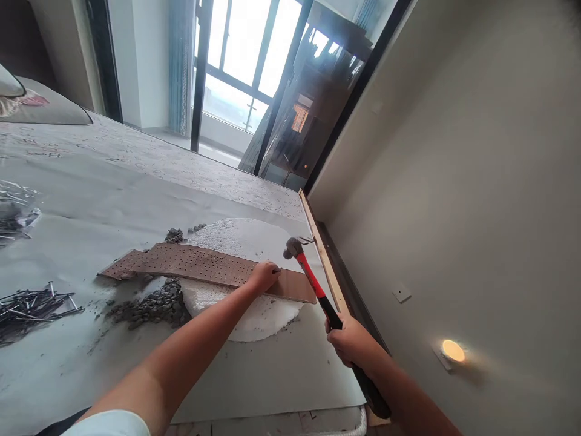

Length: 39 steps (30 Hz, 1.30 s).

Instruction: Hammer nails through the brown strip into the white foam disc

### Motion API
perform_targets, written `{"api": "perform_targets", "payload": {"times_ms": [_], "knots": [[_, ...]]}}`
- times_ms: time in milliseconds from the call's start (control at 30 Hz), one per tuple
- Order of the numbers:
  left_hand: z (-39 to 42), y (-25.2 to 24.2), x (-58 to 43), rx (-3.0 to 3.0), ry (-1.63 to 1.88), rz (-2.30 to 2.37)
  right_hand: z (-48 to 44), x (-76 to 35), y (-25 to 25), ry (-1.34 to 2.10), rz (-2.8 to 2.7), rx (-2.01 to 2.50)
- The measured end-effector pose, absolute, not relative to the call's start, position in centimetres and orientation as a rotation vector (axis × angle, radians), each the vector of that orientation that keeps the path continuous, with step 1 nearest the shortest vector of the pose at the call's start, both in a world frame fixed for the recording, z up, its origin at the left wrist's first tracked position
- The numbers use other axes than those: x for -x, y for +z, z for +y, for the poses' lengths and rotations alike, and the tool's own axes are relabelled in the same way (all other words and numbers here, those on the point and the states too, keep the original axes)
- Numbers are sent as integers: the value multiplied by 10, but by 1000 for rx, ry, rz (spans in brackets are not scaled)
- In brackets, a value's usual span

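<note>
Right grip (347, 339) tight around hammer (318, 287), handle slanting up-left, head toward the strip (204, 269).

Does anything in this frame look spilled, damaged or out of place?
Yes. Dark crumbly debris lies scattered beside the white foam disc, and the brown strip across it is riddled with small holes. Loose nails lie in an untidy pile. The left hand rests on the strip; the right hand grips a hammer.

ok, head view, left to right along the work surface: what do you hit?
Pile of loose nails → dark rubble heap → left hand pinching a nail on the perforated brown strip → hammer → right hand gripping its handle → wall light.
</note>
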<state>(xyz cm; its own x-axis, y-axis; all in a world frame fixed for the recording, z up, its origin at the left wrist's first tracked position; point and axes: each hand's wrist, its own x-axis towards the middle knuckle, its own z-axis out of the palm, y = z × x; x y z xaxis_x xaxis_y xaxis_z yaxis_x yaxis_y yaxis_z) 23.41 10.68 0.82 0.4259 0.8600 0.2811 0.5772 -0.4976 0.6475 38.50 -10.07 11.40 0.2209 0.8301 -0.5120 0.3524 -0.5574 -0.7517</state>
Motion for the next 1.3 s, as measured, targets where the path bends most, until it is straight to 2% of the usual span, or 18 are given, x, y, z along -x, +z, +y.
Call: {"api": "perform_targets", "payload": {"times_ms": [233, 433, 600, 767, 1000, 1133, 1300], "knots": [[107, 8, -234, -2233, 795, 1246, -97, -380, 107, 1350, -1069, 2101], [108, 8, -234, -2249, 804, 1201, -99, -382, 107, 1275, -1097, 1960], [109, 6, -234, -2202, 813, 1222, -100, -378, 105, 1353, -1075, 2092], [110, 4, -234, -2214, 823, 1201, -102, -377, 104, 1268, -1068, 1964], [107, 3, -232, -2254, 782, 1197, -101, -383, 91, 1311, -1070, 2090], [106, 7, -231, -2135, 864, 1197, -102, -384, 98, 1230, -1077, 1973], [106, 16, -226, -1798, 1044, 1236, -99, -375, 80, 1278, -1118, 2193]]}}
